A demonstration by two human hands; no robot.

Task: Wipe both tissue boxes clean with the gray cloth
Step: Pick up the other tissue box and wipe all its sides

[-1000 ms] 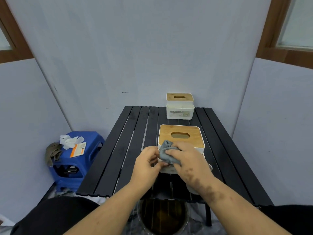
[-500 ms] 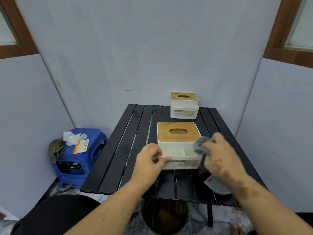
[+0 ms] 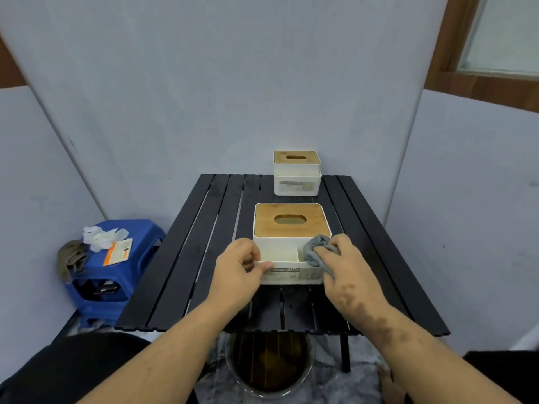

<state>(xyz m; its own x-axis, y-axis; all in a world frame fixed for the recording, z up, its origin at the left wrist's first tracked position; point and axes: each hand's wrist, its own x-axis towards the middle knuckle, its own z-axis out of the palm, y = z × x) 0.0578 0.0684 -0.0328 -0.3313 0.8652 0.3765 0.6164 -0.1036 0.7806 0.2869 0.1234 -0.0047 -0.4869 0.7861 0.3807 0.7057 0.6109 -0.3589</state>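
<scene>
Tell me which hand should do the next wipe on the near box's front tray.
Right. The right hand already grips the gray cloth at the near box's front right corner, beside the tray. The left hand holds the box's front left edge, so it is likely better kept steadying.

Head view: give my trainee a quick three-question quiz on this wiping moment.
1. True or false: the right hand holds the gray cloth at the near tissue box.
2. Which part of that box does the left hand grip? A) wooden lid B) front left corner C) back wall
3. Fill in: the far tissue box stands at the table's ____ edge.

Key: 1 true; 2 B; 3 far.
</scene>
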